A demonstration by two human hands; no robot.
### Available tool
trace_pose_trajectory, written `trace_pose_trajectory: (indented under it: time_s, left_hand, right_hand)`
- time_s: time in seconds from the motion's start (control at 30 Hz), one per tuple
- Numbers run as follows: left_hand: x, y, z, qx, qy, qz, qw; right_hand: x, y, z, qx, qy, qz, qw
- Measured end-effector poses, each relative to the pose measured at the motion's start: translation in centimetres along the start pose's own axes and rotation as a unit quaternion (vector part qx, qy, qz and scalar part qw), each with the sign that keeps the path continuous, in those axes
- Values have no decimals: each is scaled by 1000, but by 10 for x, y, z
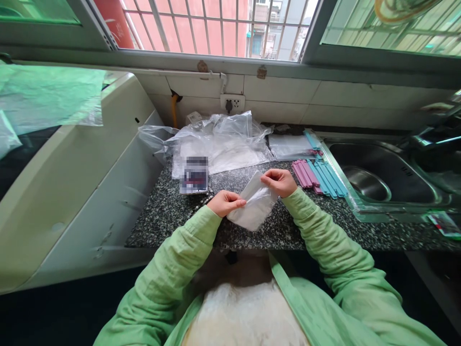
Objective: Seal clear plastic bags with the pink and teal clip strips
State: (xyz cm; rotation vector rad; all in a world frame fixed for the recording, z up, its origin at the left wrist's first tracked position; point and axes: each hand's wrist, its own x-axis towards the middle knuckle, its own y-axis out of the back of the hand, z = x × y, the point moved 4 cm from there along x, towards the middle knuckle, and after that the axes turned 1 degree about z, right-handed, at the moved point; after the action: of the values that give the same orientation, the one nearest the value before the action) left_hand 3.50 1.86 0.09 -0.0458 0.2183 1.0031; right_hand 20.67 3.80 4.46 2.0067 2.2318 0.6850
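Between my hands, just above the front of the speckled counter, is a small clear plastic bag (254, 206), tilted and looking flat. My left hand (226, 203) pinches its left edge with thumb and finger. At its upper right corner, my right hand (280, 181) grips it in the same way. To the right of my right hand lie pink plastic strips (305, 173) and blue plastic strips (328, 179) in rows. A stack of clear bags (290, 146) rests behind them. Beyond my hands spreads a large crumpled plastic bag (230, 144) with whitish sheets in it.
A phone (194, 180) lies left of my hands, with a beaded strap beside it. The steel sink (389, 173) is set into the counter at the right. A pale appliance (118, 125) stands along the left side. A wall socket (232, 102) sits below the barred window.
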Motion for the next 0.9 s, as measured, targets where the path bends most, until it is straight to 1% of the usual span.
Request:
trace_pose_trajectory:
  time_s: [0.23, 0.4, 0.5, 0.6, 0.73, 0.9]
  left_hand:
    - [0, 0, 0, 5, 2, -2, 1000]
    - [0, -1, 1, 16, -9, -22, 1000]
    - [0, -2, 0, 12, -21, -25, 999]
    - [1, -3, 0, 8, -24, -32, 999]
    - [0, -5, 2, 34, -30, -29, 999]
    - [1, -9, 4, 59, -38, -35, 997]
  right_hand:
    - [2, 1, 2, 0, 3, -2, 1000]
    - [1, -2, 3, 14, -7, -15, 1000]
    - [-2, -8, 3, 34, -17, -29, 999]
    - [-5, -19, 2, 55, -29, -56, 997]
    - [-7, -32, 3, 62, -37, -82, 994]
    - [-7, -37, 8, 66, -50, -90, 992]
